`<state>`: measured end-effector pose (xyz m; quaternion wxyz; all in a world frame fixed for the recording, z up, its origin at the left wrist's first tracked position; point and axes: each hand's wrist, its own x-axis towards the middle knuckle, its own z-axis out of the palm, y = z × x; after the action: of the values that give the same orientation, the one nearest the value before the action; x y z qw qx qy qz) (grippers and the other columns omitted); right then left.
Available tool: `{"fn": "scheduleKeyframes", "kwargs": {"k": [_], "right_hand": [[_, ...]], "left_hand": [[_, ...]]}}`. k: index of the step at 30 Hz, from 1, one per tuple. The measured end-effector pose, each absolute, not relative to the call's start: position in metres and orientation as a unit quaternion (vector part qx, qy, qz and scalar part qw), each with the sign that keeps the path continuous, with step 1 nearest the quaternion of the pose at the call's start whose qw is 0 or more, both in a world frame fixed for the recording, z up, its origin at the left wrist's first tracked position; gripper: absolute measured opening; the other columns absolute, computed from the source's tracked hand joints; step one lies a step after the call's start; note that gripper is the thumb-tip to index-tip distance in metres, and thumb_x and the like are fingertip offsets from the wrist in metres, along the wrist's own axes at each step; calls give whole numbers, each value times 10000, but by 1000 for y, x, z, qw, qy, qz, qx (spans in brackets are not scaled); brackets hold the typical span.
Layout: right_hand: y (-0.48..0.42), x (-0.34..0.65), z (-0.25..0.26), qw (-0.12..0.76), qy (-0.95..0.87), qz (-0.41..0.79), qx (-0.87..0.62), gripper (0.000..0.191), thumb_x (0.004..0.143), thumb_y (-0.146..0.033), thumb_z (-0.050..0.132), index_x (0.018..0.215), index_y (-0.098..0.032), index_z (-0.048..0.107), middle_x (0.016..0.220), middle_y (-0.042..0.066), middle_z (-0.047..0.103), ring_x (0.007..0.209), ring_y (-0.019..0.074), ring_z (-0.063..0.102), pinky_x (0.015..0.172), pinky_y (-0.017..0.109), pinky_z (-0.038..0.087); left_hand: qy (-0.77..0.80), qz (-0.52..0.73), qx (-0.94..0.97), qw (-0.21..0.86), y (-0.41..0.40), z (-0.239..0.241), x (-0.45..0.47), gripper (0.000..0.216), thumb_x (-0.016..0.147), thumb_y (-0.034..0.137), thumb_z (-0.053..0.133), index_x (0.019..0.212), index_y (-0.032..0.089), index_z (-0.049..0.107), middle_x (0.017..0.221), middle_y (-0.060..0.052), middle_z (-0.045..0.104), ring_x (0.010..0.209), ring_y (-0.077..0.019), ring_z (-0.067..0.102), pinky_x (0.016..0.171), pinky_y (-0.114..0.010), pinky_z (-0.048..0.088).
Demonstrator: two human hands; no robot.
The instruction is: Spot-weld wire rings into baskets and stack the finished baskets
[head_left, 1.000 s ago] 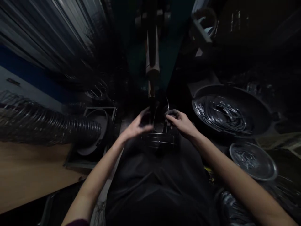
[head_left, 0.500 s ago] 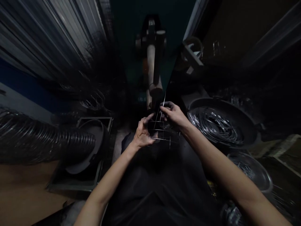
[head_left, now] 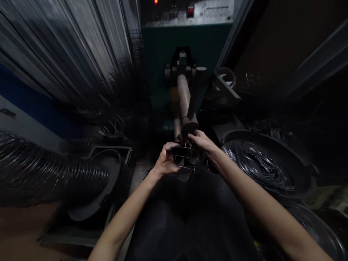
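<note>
My left hand (head_left: 166, 159) is closed on the left side of a small round wire frame (head_left: 187, 156), made of thin curved metal wires with short cross wires. My right hand (head_left: 200, 140) is at the far right of the frame, its fingers bent together close under the end of the machine's upper arm (head_left: 185, 93). What its fingertips grip is mostly hidden in the dark. The frame sits just below the rounded tip of that arm, near the lower arm (head_left: 177, 125). Whether it touches either one I cannot tell.
A green machine (head_left: 160, 40) with a red switch (head_left: 190, 11) stands ahead. At right, a dark basin (head_left: 304, 181) holds looped wires (head_left: 261, 166), with a clear bowl (head_left: 323, 228) below. At left, a long stack of wire rings (head_left: 54, 170) leans into a dark basin (head_left: 89, 210).
My view has tilted up, bringing the machine's panel into sight. My right hand and the frame have come closer to the machine arm's tip; the straight wires by my right fingers no longer stand out.
</note>
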<state>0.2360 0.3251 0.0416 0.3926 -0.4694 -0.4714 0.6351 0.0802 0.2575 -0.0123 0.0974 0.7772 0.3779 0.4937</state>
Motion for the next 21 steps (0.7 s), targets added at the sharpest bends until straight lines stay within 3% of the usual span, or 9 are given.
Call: {"fn": "scheduleKeyframes", "kwargs": {"k": [11, 21], "right_hand": [[336, 235, 33, 425, -464, 627, -459, 343, 539, -328, 725, 710, -185, 463, 481, -70, 492, 397, 64, 414, 379, 175, 291], [345, 230, 29, 423, -465, 629, -458, 264, 578, -276, 700, 676, -178, 476, 485, -70, 487, 405, 64, 419, 385, 180, 315]], "left_hand": [[381, 496, 769, 133, 273, -14, 76, 667, 636, 243, 666, 1178, 190, 282, 1065, -104, 505, 959, -234, 564, 817, -401, 482], [427, 463, 752, 194, 275, -6, 69, 655, 625, 226, 683, 1161, 211, 306, 1028, -76, 535, 856, -176, 605, 745, -328, 527]]}}
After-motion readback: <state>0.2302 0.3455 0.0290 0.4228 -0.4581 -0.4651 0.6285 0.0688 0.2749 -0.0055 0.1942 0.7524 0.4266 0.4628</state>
